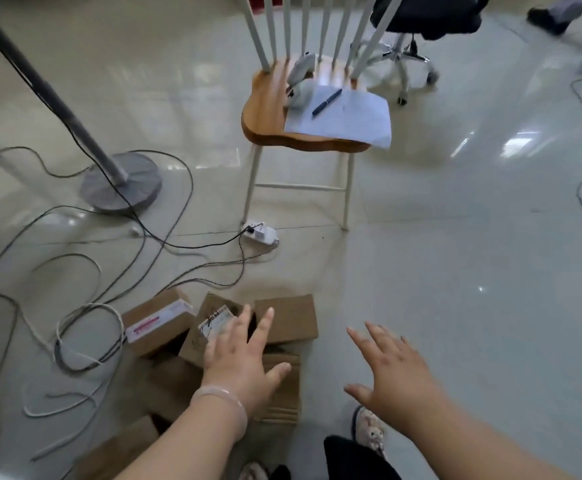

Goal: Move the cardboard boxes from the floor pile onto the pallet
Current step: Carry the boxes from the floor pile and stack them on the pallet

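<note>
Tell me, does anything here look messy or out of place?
Yes: loose cables sprawl in tangled loops over the floor, some coiled right beside the cardboard boxes. The boxes themselves lie jumbled at different angles. On the chair, a sheet of paper overhangs the seat's front edge.

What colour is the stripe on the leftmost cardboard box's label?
Pink stripe on that box, across its white label; head view shows it best.

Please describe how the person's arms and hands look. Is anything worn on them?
No gloves and no sleeves show; both forearms are uncovered. The left hand has a thin, translucent pale bracelet around its wrist. The right hand wears nothing that I can see.
</note>
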Available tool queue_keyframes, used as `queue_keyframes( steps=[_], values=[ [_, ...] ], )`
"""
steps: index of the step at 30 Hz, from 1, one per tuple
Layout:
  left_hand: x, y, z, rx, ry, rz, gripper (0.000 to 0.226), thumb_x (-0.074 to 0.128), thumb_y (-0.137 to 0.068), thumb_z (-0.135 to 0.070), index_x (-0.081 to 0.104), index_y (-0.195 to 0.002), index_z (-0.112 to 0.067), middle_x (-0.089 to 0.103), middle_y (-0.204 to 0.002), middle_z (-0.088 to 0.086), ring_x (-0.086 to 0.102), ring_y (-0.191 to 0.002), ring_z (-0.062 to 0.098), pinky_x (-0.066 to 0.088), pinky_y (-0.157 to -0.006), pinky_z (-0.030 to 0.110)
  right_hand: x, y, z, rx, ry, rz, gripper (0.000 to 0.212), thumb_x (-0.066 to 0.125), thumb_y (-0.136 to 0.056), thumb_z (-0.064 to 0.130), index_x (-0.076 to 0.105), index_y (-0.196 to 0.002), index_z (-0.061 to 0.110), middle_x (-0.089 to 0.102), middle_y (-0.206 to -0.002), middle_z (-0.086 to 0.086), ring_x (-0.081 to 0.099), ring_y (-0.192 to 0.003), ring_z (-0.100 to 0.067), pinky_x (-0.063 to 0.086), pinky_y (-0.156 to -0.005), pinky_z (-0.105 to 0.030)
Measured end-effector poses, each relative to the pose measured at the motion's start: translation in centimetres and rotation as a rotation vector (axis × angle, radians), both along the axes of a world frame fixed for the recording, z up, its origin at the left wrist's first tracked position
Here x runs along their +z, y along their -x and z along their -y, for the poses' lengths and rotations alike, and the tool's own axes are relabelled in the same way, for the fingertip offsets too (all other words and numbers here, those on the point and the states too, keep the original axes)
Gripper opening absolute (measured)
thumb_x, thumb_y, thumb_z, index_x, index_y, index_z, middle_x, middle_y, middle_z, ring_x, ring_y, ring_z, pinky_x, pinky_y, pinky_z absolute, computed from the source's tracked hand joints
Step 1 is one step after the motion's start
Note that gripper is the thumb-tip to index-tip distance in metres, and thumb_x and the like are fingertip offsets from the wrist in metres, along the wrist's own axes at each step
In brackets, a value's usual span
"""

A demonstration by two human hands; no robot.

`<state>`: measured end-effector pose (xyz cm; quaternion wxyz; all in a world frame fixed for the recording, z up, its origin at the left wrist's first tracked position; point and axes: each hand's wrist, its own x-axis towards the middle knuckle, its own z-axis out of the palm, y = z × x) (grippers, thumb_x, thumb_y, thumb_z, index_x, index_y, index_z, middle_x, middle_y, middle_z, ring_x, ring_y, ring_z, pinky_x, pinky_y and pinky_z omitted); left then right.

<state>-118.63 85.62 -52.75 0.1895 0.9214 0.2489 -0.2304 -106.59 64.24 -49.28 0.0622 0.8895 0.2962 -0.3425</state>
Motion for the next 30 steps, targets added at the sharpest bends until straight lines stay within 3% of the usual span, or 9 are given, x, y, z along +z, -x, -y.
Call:
queue_keyframes(
  steps=[8,15,19,23,30],
  values=[
    [-20.9,-5.1,-0.9,0.025,-0.017,-0.012,0.090,0.041,-0.088,-0.071,-0.031,-0.139,-0.052,-0.024,-0.158,-0.013,-0.014,-0.148,0.020,-0.007,-0.117,0.043,-22.7,-6.2,-2.3,-0.005,-0.044,-0.023,0.087,0.046,-0.091,0.068,-0.007,-0.155,0.042,-0.007,-0.166,0.007,-0.003,-0.152,-0.015,0.001,-0.122,-0.038],
    [-34.4,-7.8,-1.5,-0.036,-0.158,-0.052,0.091,0.041,-0.088,-0.071,-0.030,-0.140,-0.049,-0.022,-0.160,-0.008,-0.009,-0.149,0.025,-0.016,-0.110,0.043,-36.7,-8.9,-4.8,-0.017,-0.103,-0.052,0.091,0.049,-0.089,0.068,-0.012,-0.153,0.044,-0.007,-0.166,0.006,-0.001,-0.152,-0.018,0.005,-0.122,-0.040],
    [-38.7,-8.3,-1.9,-0.087,-0.273,-0.177,0.088,0.038,-0.088,-0.072,-0.024,-0.145,-0.048,-0.031,-0.157,0.001,-0.020,-0.147,0.031,-0.023,-0.109,0.052,-41.8,-9.4,-6.5,-0.027,-0.132,-0.069,0.094,0.053,-0.088,0.066,-0.015,-0.151,0.048,-0.008,-0.166,0.007,-0.002,-0.152,-0.017,0.006,-0.121,-0.039],
    [-41.0,-9.0,-1.0,-0.214,-0.282,-0.273,0.076,0.035,-0.089,-0.072,-0.004,-0.150,-0.048,-0.019,-0.162,0.003,-0.022,-0.146,0.033,-0.022,-0.110,0.059,-44.9,-9.1,-7.2,-0.008,-0.153,-0.077,0.089,0.051,-0.089,0.067,-0.007,-0.153,0.047,-0.010,-0.165,0.008,-0.003,-0.152,-0.017,0.006,-0.121,-0.039],
    [-42.3,-11.4,1.5,-0.237,-0.137,-0.145,0.072,0.034,-0.091,-0.071,0.000,-0.151,-0.050,-0.019,-0.162,-0.004,-0.015,-0.149,0.027,-0.012,-0.118,0.053,-45.9,-11.5,-3.7,-0.053,-0.128,-0.028,0.081,0.048,-0.090,0.067,0.007,-0.155,0.043,-0.014,-0.164,0.011,-0.004,-0.152,-0.015,0.010,-0.121,-0.038]
  ],
)
